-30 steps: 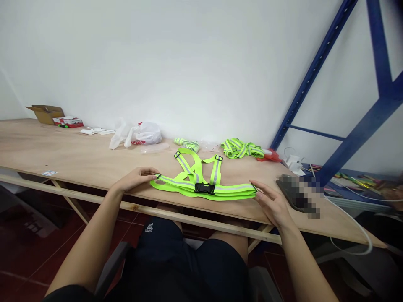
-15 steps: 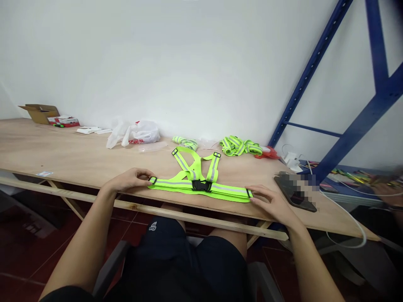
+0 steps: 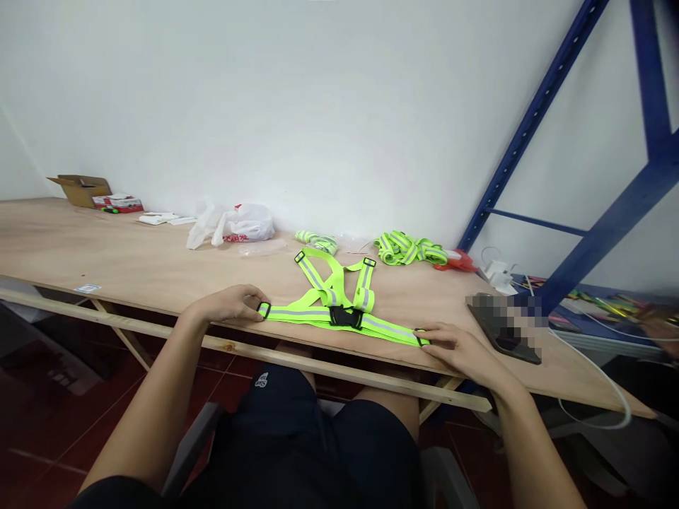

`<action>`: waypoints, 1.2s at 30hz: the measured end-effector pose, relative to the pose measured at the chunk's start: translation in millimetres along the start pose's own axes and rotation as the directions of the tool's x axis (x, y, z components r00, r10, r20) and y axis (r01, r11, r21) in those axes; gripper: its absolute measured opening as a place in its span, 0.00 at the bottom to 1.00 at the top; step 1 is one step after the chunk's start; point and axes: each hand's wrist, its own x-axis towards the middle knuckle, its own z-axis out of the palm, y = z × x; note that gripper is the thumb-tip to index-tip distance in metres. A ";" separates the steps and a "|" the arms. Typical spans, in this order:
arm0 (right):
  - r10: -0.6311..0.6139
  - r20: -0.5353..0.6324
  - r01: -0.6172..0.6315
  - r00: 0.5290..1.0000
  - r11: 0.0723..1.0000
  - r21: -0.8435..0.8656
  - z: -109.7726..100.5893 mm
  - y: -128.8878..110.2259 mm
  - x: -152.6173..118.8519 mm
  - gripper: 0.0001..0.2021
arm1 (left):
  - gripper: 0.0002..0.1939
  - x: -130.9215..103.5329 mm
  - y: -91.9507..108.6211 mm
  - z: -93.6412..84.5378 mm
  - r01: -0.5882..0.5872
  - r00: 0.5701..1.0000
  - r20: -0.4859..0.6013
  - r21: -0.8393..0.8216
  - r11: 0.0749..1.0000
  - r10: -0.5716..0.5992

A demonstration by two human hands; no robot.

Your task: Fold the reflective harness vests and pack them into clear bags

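Both arms are reaching forward over the near edge of the surface point(image 3: 175, 265), elbows out, one of the hands at each end of the green harness point(image 3: 333, 294). Left hand point(image 3: 227, 304) is palm-down, fingers curled, thumb and fingertips pinched on the left end of the belt. Right hand point(image 3: 460, 349) comes in from the other side with a narrow pinch on the right end, the other fingers loosely bent. The harness lies flat near the front edge, shoulder straps pointing at the wall.

Count-wise: one harness, one black buckle point(image 3: 346, 317) mid-belt, fastened, and I make it four sliders, two up top and one by each hand. Behind it there's two more green bundles, a big one point(image 3: 408, 249) and a small one point(image 3: 317, 242), plus one white bag point(image 3: 249, 223) and two boxes point(image 3: 82, 191) far left.
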 end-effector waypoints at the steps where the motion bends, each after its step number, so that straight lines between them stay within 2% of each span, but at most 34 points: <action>1: 0.000 -0.004 0.000 1.000 1.000 -0.003 -0.2 -0.1 -0.1 0.22 | 0.26 -0.4 2.1 -0.2 -0.004 1.000 -0.007 0.011 1.000 0.004; 4: 0.000 -0.011 0.000 1.000 1.000 -0.008 -0.6 0.2 -0.6 0.23 | 0.26 -1.8 8.1 0.5 -0.036 0.999 -0.011 -0.001 0.999 0.036; 7: 0.002 -0.013 -0.002 1.000 1.000 -0.012 -1.6 0.8 -1.0 0.23 | 0.28 -2.1 9.2 3.4 -0.093 0.996 -0.005 -0.099 0.991 0.093; 11: 0.006 -0.008 -0.006 1.000 1.000 0.001 -2.2 3.1 -0.5 0.21 | 0.27 1.2 -1.3 8.8 -0.163 0.986 -0.015 -0.239 0.957 0.164; 14: 0.009 -0.007 -0.009 1.000 1.000 0.002 -1.8 5.9 -0.1 0.20 | 0.25 4.3 -10.4 12.3 -0.194 0.981 -0.050 -0.275 0.942 0.187; 20: 0.010 0.000 -0.010 1.000 1.000 -0.020 -0.6 9.0 -0.5 0.19 | 0.25 -0.6 -14.2 15.3 -0.179 0.984 -0.058 -0.196 0.964 0.171; 24: 0.017 -0.009 -0.017 1.000 0.999 -0.037 0.3 6.2 0.4 0.18 | 0.26 -9.5 -10.8 13.3 -0.166 0.984 -0.063 0.030 0.986 0.168; 26: 0.020 -0.010 -0.020 1.000 0.999 -0.044 0.5 3.7 1.0 0.18 | 0.27 -15.1 -1.3 14.3 -0.127 0.983 -0.105 0.193 0.973 0.150; 28: 0.023 -0.007 -0.023 1.000 0.999 -0.045 0.6 1.3 1.5 0.20 | 0.29 -21.2 18.3 20.3 -0.109 0.965 -0.192 0.325 0.939 0.178; 29: 0.027 -0.006 -0.028 1.000 0.999 -0.045 0.7 0.1 1.6 0.20 | 0.29 -23.8 32.0 25.8 -0.140 0.945 -0.226 0.370 0.918 0.236; 30: 0.035 -0.006 -0.035 0.999 0.998 -0.045 0.7 -1.1 1.7 0.21 | 0.28 -25.4 47.6 33.3 -0.225 0.917 -0.224 0.390 0.893 0.330; 31: 0.044 -0.006 -0.045 0.999 0.998 -0.048 0.7 -2.5 1.5 0.22 | 0.26 -25.5 64.2 42.5 -0.340 0.880 -0.191 0.389 0.856 0.436; 33: 0.063 0.001 -0.063 0.998 0.996 -0.057 0.2 -5.6 0.7 0.23 | 0.23 -20.0 95.5 65.6 -0.551 0.786 -0.058 0.389 0.739 0.616; 34: 0.071 0.008 -0.071 0.997 0.996 -0.061 -0.4 -7.5 0.0 0.23 | 0.24 -14.2 107.9 78.6 -0.602 0.749 -0.013 0.406 0.688 0.663; 35: 0.080 0.017 -0.079 0.997 0.995 -0.064 -1.3 -9.3 -0.8 0.23 | 0.25 -6.8 117.3 91.8 -0.610 0.737 0.005 0.435 0.662 0.676; 36: 0.089 0.030 -0.087 0.996 0.994 -0.065 -2.7 -11.2 -1.5 0.24 | 0.28 1.7 123.3 104.6 -0.594 0.743 0.007 0.466 0.655 0.669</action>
